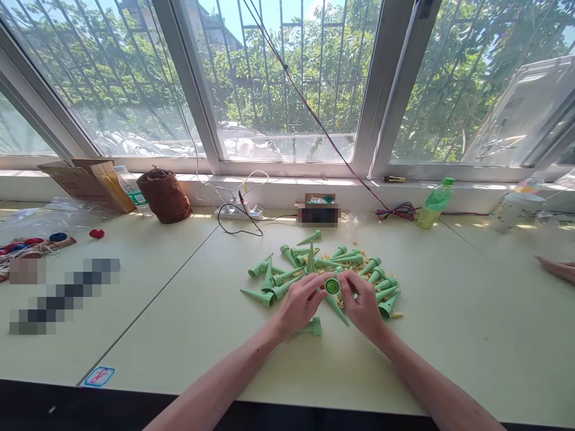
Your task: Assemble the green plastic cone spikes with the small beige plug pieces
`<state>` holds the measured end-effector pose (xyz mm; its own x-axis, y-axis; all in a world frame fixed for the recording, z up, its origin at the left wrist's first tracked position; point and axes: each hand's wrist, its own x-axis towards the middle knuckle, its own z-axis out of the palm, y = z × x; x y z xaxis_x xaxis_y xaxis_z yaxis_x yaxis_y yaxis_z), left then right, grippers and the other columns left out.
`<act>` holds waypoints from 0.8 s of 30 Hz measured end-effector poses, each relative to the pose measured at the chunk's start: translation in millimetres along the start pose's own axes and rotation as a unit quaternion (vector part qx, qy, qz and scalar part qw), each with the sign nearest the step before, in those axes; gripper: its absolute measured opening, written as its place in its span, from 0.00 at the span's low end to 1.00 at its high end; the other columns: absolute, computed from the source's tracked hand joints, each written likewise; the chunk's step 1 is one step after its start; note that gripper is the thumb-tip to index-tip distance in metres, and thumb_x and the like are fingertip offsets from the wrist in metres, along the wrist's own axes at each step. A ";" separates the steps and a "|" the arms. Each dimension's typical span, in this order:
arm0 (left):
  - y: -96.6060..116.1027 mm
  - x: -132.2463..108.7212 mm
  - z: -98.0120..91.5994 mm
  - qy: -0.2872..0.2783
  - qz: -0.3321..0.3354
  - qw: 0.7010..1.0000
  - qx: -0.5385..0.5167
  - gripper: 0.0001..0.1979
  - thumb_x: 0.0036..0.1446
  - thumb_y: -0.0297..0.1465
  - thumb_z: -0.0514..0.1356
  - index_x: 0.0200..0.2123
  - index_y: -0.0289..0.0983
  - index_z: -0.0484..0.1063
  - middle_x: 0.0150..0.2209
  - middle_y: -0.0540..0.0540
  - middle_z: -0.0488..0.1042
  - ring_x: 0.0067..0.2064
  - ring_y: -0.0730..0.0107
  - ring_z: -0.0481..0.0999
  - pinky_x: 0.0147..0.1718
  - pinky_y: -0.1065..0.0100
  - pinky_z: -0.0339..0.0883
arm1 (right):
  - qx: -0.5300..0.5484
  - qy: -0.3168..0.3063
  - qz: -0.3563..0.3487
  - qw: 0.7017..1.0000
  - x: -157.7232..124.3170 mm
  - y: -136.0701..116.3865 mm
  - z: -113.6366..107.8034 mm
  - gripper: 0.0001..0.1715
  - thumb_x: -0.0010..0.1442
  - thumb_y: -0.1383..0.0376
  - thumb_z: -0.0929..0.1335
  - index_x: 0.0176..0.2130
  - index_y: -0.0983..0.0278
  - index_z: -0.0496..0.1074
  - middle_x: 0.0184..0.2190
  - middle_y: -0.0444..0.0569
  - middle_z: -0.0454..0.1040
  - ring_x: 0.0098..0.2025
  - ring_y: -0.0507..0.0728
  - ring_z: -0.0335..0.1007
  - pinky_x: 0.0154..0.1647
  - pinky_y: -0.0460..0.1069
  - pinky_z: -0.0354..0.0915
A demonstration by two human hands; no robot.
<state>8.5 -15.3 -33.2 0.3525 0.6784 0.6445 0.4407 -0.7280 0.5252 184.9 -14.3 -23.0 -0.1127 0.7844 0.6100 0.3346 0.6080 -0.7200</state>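
Between my two hands is a green plastic watering spike (332, 287), its round open end turned toward me. My left hand (302, 302) grips its left side with thumb and fingers. On its right side my right hand (363, 302) pinches the rim. Just beyond and around the hands lies a loose pile of similar green spikes (265, 297), pointing in many directions. Small tan pieces (397, 315) are scattered among them. One more spike (316, 326) lies on the table, partly hidden beneath my left forearm.
Along the windowsill stand a cardboard box (90, 185), a brown bag (164, 195), a power strip (238, 211), a small box (320, 212), a green bottle (435, 203) and a white cup (516, 209). Red and blue balls (96, 233) lie left. Another person's hand (557, 269) shows right.
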 end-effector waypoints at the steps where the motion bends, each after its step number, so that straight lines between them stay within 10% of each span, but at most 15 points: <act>1: -0.4 -0.3 -0.1 -0.003 -0.003 1.000 0.003 0.17 0.67 0.31 0.53 0.57 0.42 0.70 0.32 0.48 0.70 0.30 0.73 0.67 0.30 0.73 0.63 | -0.004 0.000 0.001 1.000 0.2 0.2 0.1 0.19 0.70 0.60 0.60 0.28 0.62 0.63 0.20 0.39 0.57 0.21 0.49 0.52 0.24 0.45 0.54; 12: 6.6 10.2 2.5 0.073 -0.181 0.978 -0.071 0.11 0.60 0.38 0.60 0.38 0.36 0.72 0.28 0.51 0.70 0.22 0.79 0.60 0.23 0.75 0.58 | -0.005 0.057 0.013 0.998 -0.7 2.6 1.3 0.16 0.70 0.59 0.61 0.30 0.62 0.64 0.20 0.39 0.59 0.20 0.49 0.54 0.23 0.44 0.55; 19: 8.3 12.3 1.6 -0.049 -0.270 0.933 -0.233 0.37 0.63 0.57 0.44 0.21 0.33 0.71 0.16 0.49 0.67 0.16 0.79 0.57 0.17 0.73 0.50 | -0.012 0.036 -0.010 0.999 -0.8 1.8 0.6 0.16 0.69 0.60 0.61 0.30 0.62 0.65 0.21 0.40 0.61 0.22 0.49 0.55 0.24 0.45 0.56; 24: 9.4 10.8 0.5 -0.082 -0.276 0.922 -0.260 0.34 0.64 0.55 0.46 0.20 0.34 0.67 0.12 0.53 0.60 0.15 0.79 0.56 0.19 0.73 0.52 | 0.007 -0.025 -0.008 1.000 0.4 2.3 0.5 0.16 0.70 0.60 0.61 0.30 0.62 0.65 0.22 0.40 0.60 0.23 0.49 0.53 0.24 0.45 0.55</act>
<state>16.9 -14.9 -21.6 0.3322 0.9344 0.1283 0.1508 -0.1869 0.9707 185.2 -12.6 -24.6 -0.1651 0.7797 0.6040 0.3192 0.6217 -0.7152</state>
